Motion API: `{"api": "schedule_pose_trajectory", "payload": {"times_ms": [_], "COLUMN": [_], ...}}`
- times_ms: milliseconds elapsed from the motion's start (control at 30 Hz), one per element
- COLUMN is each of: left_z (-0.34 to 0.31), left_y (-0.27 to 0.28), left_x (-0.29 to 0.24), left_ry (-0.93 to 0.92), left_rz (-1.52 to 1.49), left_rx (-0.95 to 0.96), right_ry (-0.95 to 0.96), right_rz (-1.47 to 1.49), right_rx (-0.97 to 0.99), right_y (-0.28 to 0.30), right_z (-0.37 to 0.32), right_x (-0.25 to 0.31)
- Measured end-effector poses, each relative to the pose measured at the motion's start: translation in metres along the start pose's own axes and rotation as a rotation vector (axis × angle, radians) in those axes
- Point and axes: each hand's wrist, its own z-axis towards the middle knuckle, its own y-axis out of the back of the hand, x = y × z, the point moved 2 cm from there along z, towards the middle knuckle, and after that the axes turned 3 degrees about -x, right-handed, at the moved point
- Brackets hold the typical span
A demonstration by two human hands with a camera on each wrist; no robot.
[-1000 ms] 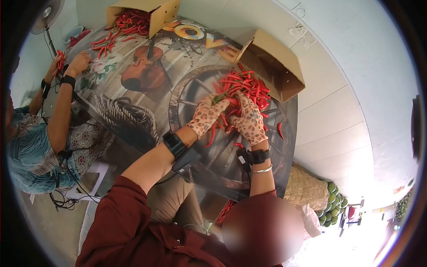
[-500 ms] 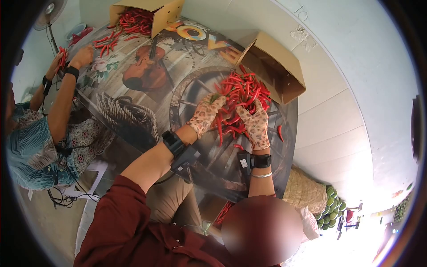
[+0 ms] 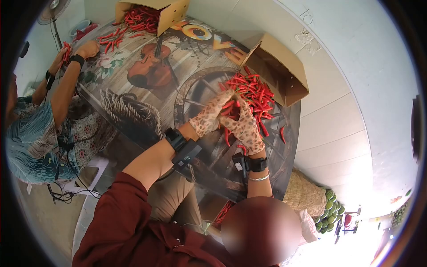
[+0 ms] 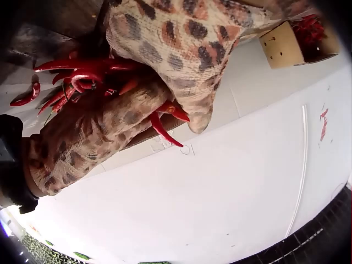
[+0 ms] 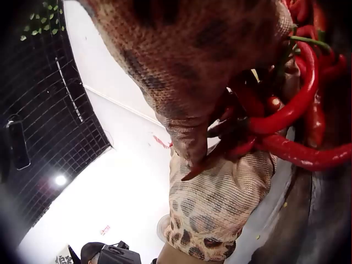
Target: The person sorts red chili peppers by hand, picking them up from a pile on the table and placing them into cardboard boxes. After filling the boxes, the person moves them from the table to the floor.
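Both my hands wear leopard-print gloves and meet at the near side of a pile of red chilies [image 3: 255,91]. My left hand [image 3: 210,116] curls around a bunch of chilies [image 3: 228,108], some poking out between the gloves. From the other side, my right hand [image 3: 245,130] grips the same bunch. In the left wrist view, red chili tips [image 4: 164,129] stick out between the hands. Curved chilies [image 5: 291,115] and a green stem [image 5: 311,41] show beside the right hand [image 5: 192,66] in the right wrist view. The gloves hide the fingertips in part.
An open cardboard box [image 3: 284,62] lies on its side behind the pile. Another box [image 3: 173,18] spills chilies at the table's far end. At left, another person [image 3: 44,133] holds chilies. A few loose chilies [image 3: 282,134] lie right of the pile on the printed tabletop [image 3: 195,58].
Half a second ago my hands were apart, the right one in the pile. It has since moved left to meet the left hand, which shifted slightly right, around the bunch.
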Motion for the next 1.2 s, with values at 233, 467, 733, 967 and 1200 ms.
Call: {"api": "schedule_pose_trajectory", "payload": {"times_ms": [233, 467, 733, 967, 1200], "left_z": [0.006, 0.006, 0.008, 0.006, 0.012], "left_y": [0.002, -0.013, -0.015, -0.018, -0.012], "left_x": [0.015, 0.007, 0.019, 0.011, 0.022], "left_ry": [-0.391, 0.384, 0.387, 0.421, 0.446], "left_rz": [0.311, -0.408, -0.424, -0.419, -0.466], "left_rx": [0.212, 0.112, 0.130, 0.106, 0.075], "right_ry": [0.078, 0.172, 0.024, 0.109, 0.008], "right_rz": [-0.010, -0.013, 0.082, 0.099, 0.141], "right_rx": [-0.134, -0.228, -0.260, -0.288, -0.390], "right_y": [-0.007, -0.006, -0.001, -0.001, 0.009], "right_z": [-0.002, 0.004, 0.003, 0.003, 0.002], "right_x": [-0.007, -0.018, -0.019, -0.018, -0.052]}}
